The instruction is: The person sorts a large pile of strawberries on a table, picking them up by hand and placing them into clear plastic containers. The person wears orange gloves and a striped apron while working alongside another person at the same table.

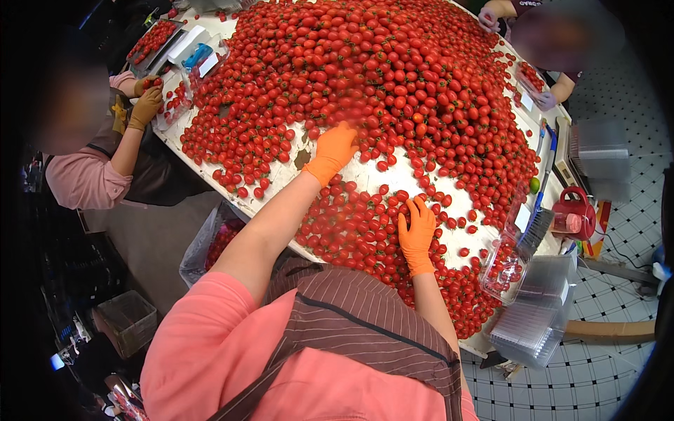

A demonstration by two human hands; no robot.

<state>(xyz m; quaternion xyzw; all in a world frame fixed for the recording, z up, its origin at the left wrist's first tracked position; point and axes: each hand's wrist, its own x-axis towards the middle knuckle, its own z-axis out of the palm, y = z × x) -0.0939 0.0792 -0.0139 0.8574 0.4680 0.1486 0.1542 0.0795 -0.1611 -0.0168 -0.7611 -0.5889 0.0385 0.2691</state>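
Note:
A large heap of red cherry tomatoes [389, 68] covers much of a white tabletop [363, 176]. Stretched out to the heap's near edge, my left hand [334, 150] wears an orange glove. Its fingers point into the tomatoes and their tips are partly hidden, so whether it grips any is unclear. My right hand [417, 231], gloved in orange too, lies over a looser spread of tomatoes [358, 221] close to my body. Its fingers are slightly apart, touching tomatoes, with none visibly held.
Right of me are a clear clamshell box [503, 268] with tomatoes, stacked clear containers [537, 310], a brush [536, 231] and a red jug [574, 213]. A co-worker's gloved hands [146, 105] handle tomatoes at left; another person [547, 100] stands far right. A lined bin [210, 247] sits below the table's left edge.

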